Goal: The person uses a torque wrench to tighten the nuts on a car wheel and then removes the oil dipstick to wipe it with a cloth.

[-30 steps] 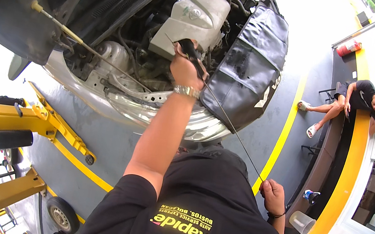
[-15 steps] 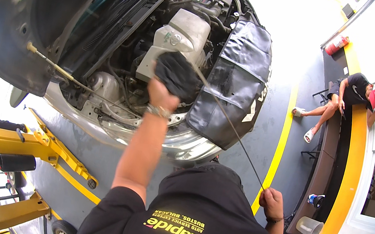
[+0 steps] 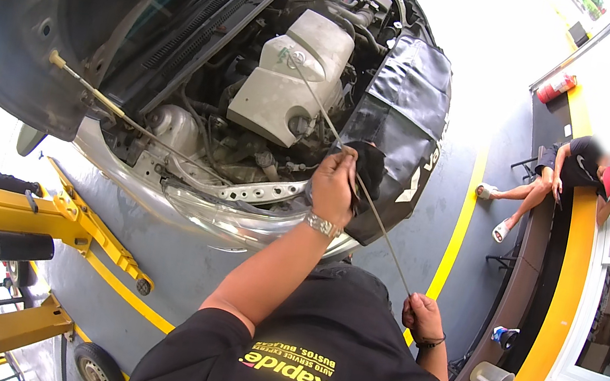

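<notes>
My left hand (image 3: 334, 187), with a metal watch on its wrist, is closed around a black rag (image 3: 368, 167) that wraps a long thin dipstick (image 3: 319, 108). The dipstick's bare far end reaches over the pale engine cover (image 3: 291, 83) of a car with its hood (image 3: 52, 11) raised. My right hand (image 3: 422, 317) grips the near end of the dipstick, low at my side. Both arms come out of my black shirt (image 3: 326, 355) at the bottom of the view.
A black fender cover (image 3: 407, 111) drapes the car's side. The hood prop rod (image 3: 95, 95) crosses on the left. Yellow lift arms (image 3: 35, 214) lie on the grey floor to the left, and a yellow floor line (image 3: 462, 217) runs on the right. A person (image 3: 567, 170) sits by a bench; a plastic cup (image 3: 491, 379) stands near.
My left hand with the rag has slid down the dipstick toward me, baring the far end. My right hand has kept hold of the near end.
</notes>
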A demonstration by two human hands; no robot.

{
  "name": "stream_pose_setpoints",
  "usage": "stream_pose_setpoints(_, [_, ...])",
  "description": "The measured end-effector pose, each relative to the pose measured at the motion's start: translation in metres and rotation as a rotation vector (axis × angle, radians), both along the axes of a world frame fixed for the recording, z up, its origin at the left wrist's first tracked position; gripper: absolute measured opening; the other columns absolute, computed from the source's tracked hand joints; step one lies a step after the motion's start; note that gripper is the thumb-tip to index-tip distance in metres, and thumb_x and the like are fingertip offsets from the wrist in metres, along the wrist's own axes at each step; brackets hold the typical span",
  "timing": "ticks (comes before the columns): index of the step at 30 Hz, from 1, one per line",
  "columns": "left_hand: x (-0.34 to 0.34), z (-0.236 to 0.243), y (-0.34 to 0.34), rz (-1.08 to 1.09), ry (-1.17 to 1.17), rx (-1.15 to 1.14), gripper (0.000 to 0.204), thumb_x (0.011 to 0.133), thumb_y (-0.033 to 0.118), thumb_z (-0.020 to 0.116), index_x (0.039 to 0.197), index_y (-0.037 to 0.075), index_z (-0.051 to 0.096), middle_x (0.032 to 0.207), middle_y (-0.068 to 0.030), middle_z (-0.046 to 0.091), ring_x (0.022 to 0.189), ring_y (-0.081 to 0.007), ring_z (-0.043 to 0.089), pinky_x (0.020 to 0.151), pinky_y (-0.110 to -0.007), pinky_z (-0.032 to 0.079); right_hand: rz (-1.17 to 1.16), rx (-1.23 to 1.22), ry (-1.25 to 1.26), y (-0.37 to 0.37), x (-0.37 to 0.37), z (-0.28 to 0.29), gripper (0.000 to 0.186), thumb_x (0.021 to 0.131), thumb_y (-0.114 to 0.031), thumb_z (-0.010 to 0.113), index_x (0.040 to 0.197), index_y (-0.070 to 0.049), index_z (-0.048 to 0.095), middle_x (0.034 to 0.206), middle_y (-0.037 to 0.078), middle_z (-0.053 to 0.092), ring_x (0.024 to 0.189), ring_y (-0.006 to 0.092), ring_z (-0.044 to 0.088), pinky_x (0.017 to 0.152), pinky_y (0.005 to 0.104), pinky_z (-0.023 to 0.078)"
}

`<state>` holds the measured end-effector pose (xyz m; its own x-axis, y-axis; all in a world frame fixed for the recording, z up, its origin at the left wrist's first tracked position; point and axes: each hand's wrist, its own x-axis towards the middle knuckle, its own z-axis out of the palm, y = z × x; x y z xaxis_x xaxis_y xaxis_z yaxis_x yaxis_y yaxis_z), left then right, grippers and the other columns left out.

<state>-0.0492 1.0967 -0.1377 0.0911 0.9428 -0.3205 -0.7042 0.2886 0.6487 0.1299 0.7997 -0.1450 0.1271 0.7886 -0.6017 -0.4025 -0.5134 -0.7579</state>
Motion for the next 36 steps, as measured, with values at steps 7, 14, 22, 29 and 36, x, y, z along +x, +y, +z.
stream_pose_setpoints(7, [-0.058, -0.024, 0.089, 0.098, -0.148, -0.07, 0.023, 0.097, 0.022, 0.06, 0.093, -0.001, 0.063, 0.092, -0.01, 0.069, 0.083, -0.0212, 0.069, 0.072, -0.036, 0.058, 0.032, -0.064, -0.089, -0.055, 0.02, -0.006, 0.039, 0.102, -0.031, 0.056, 0.074, -0.004, 0.058, 0.059, -0.002, 0.047, 0.048, 0.0095, 0.038, 0.047, 0.0255, 0.03])
stream_pose_setpoints(14, [-0.106, -0.044, 0.144, 0.295, 0.058, -0.036, 0.03, 0.099, 0.026, 0.058, 0.105, -0.003, 0.066, 0.104, -0.0125, 0.071, 0.094, -0.0243, 0.069, 0.083, -0.039, 0.057, 0.095, -0.07, -0.096, -0.069, 0.024, 0.007, 0.04, 0.101, -0.032, 0.057, 0.074, -0.003, 0.059, 0.059, -0.001, 0.048, 0.049, 0.0097, 0.04, 0.048, 0.0256, 0.03])
stream_pose_setpoints(22, [-0.185, -0.179, 0.25, 0.239, 2.099, 0.679, 0.036, 0.096, 0.024, 0.057, 0.126, 0.005, 0.064, 0.14, -0.0118, 0.057, 0.132, -0.0387, 0.048, 0.112, -0.045, 0.037, -0.031, -0.179, -0.171, -0.062, 0.111, 0.018, 0.043, 0.099, -0.037, 0.06, 0.073, -0.003, 0.06, 0.056, 0.0, 0.048, 0.045, 0.01, 0.038, 0.045, 0.0266, 0.027])
stream_pose_setpoints(29, [-0.141, -0.151, 0.213, 0.066, 2.031, 0.489, 0.022, 0.093, 0.019, 0.061, 0.108, 0.007, 0.07, 0.115, -0.0127, 0.07, 0.107, -0.0338, 0.065, 0.092, -0.044, 0.051, 0.032, -0.263, -0.199, -0.012, 0.205, 0.024, 0.041, 0.099, -0.036, 0.061, 0.074, -0.003, 0.06, 0.057, -0.001, 0.047, 0.045, 0.0094, 0.04, 0.044, 0.0259, 0.029])
stream_pose_setpoints(36, [0.066, -0.168, 0.113, -0.161, 1.468, 0.796, 0.017, 0.09, 0.015, 0.059, 0.101, 0.005, 0.069, 0.122, -0.0132, 0.066, 0.116, -0.0325, 0.061, 0.097, -0.043, 0.05, 0.05, -0.248, -0.129, 0.057, 0.276, 0.007, 0.044, 0.098, -0.04, 0.062, 0.073, -0.004, 0.059, 0.055, -0.001, 0.047, 0.045, 0.0097, 0.038, 0.044, 0.026, 0.029])
